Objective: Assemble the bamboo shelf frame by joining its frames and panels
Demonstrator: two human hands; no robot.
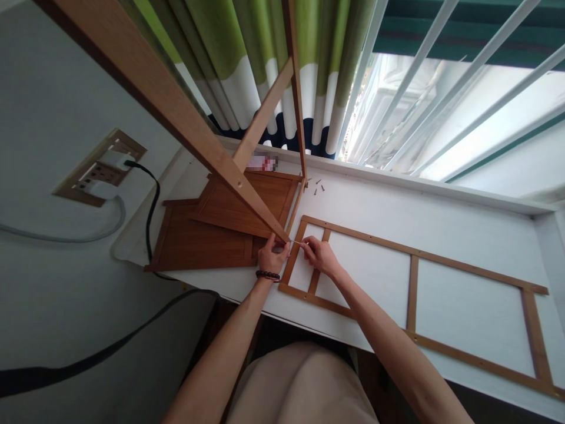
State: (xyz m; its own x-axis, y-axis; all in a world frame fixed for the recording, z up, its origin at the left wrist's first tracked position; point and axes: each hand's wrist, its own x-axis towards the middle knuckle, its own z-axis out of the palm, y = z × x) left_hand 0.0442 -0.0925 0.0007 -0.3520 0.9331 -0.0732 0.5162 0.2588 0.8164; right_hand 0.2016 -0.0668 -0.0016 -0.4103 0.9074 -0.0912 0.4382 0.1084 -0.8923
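Observation:
My left hand point(271, 257), with a beaded bracelet at the wrist, is closed around the lower end of a standing, tilted wooden frame point(194, 126). Between the pinched fingers of my right hand point(318, 254) is a thin metal rod point(297, 242), pointing at that same end; its exact kind is too small to make out. Flat on the white surface, a ladder-like wooden frame point(414, 291) extends to the right beneath my right hand and forearm. Two brown wooden panels point(203, 241) overlap to the left of my left hand.
Several loose screws point(316, 191) lie on the white tabletop point(375, 200) behind the flat frame. A wall socket point(101, 171) with plugs and a black cable point(154, 218) is at left. Curtains point(251, 53) and a barred window point(424, 88) stand behind.

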